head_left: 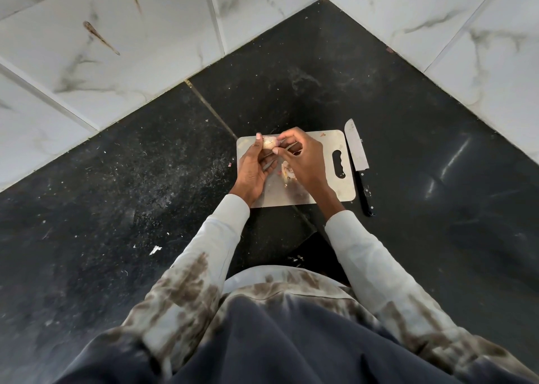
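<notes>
Steel cutting board [329, 147] lies flat on the black stone table [140, 185], handle slot toward the person's right. Both hands are over its far-left corner, busy w/ a garlic piece [269, 143]. Left hand [253, 171] grips the garlic piece betw. thumb & curled fingertips, so it sits in the fingers over the board. Right hand [304, 159] meets it from the other side, thumb & forefinger pinching at the skin, other fingers curled in. More garlic bits [287, 170] w/ papery skin lie on the board just below the hands, partly hidden by the right one. Knife [359, 161] lies on the table just beside the board's right edge, blade pointing away from the person, black handle nearer, nobody touching it. Scraps of peel [155, 249] dot the table on the left. White marbled wall tiles [122, 51] meet in a corner behind.
</notes>
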Demonstrator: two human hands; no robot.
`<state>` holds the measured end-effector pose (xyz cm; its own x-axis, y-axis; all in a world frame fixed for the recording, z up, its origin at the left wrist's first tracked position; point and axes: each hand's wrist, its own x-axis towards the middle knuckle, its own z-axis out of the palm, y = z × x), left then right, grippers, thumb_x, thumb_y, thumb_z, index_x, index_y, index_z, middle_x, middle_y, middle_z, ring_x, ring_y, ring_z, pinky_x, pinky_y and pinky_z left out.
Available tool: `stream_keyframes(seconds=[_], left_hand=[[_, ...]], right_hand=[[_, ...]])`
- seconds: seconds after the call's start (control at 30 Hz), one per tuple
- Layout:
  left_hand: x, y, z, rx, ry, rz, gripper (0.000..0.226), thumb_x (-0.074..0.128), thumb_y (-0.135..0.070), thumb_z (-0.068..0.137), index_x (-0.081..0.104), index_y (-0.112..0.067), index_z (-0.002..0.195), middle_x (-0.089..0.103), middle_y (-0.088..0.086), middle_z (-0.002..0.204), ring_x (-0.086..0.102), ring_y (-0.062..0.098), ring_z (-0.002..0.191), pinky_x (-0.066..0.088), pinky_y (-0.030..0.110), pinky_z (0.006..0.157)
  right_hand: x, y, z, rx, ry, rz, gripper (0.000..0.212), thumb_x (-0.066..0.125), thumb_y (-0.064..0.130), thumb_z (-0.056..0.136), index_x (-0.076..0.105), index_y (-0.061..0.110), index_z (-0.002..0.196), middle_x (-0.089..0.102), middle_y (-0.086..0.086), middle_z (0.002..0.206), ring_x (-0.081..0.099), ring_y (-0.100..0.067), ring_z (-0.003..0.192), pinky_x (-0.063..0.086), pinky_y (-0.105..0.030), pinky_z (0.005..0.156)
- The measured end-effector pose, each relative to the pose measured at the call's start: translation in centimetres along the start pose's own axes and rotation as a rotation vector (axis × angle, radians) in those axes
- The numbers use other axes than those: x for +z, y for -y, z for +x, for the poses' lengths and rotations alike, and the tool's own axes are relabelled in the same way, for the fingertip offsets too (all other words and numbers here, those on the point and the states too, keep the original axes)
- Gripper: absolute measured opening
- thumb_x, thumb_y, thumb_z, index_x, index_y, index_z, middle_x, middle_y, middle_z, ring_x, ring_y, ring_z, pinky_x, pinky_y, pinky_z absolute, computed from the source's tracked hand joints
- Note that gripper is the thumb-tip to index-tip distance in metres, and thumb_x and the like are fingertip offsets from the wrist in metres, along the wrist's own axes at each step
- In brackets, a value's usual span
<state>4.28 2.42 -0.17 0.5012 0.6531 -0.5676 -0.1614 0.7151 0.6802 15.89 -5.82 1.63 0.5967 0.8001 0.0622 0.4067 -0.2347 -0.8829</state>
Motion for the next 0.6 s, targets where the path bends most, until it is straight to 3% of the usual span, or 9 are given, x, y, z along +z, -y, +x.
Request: stream_keyframes(seconds=[0.23, 0.6], left_hand=[[-0.06, -0.3, -0.08, 0.029, -0.009, 0.056, 0.039, 0.062, -0.049, 0.105, 0.075, -0.014, 0.115, 0.078, 0.012, 0.124, 0.073, 0.026, 0.122, 0.051, 0.046, 0.116], [-0.14, -0.5, -0.24, 0.051, -0.065, 0.118, 0.035, 0.062, -0.049, 0.105, 0.077, -0.017, 0.107, 0.081, 0.005, 0.109, 0.075, 0.022, 0.111, 0.051, 0.046, 0.116]], right_hand=[[0.09, 0.82, 0.39, -0.093, 0.067, -0.07, 0.027, 0.079, 0.037, 0.092, 0.068, 0.022, 0.112, 0.076, 0.005, 0.106, 0.072, -0.012, 0.095, 0.062, -0.031, 0.089], [0.06, 0.39, 0.78, -0.152, 0.096, -0.124, 0.015, 0.074, 0.029, 0.097, 0.066, 0.023, 0.11, 0.074, 0.003, 0.101, 0.071, -0.012, 0.091, 0.063, -0.033, 0.085]])
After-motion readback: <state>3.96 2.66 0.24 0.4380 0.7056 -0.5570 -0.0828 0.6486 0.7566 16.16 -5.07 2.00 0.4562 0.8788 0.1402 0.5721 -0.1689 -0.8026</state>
